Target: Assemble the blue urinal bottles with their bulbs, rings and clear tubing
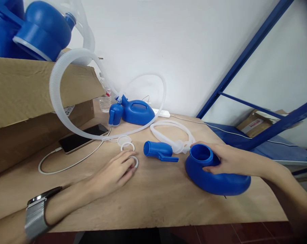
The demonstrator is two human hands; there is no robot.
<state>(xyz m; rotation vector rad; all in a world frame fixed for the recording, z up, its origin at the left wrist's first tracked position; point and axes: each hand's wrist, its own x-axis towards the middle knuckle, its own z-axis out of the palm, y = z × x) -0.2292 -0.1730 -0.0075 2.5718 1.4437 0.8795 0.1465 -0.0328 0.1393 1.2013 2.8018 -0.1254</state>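
My left hand [115,173] rests low over the table with its fingers curled onto a white ring [136,162]. Just beyond the fingertips lie a second white ring [127,145] and a translucent round cap [124,140]. My right hand [221,157] grips the neck of a blue plastic urinal bottle [219,183], whose round mouth faces up. Between my hands a blue spout piece [158,150] with a flat tab lies on its side. A coiled clear hose [168,130] is behind it.
An assembled blue urinal bottle [138,113] with a long corrugated hose [58,88] stands at the back. A phone [83,137] on a white cable lies left, beside a cardboard box [41,88] with blue parts [45,28] above. Behind are a water bottle [105,100] and power strip [161,113].
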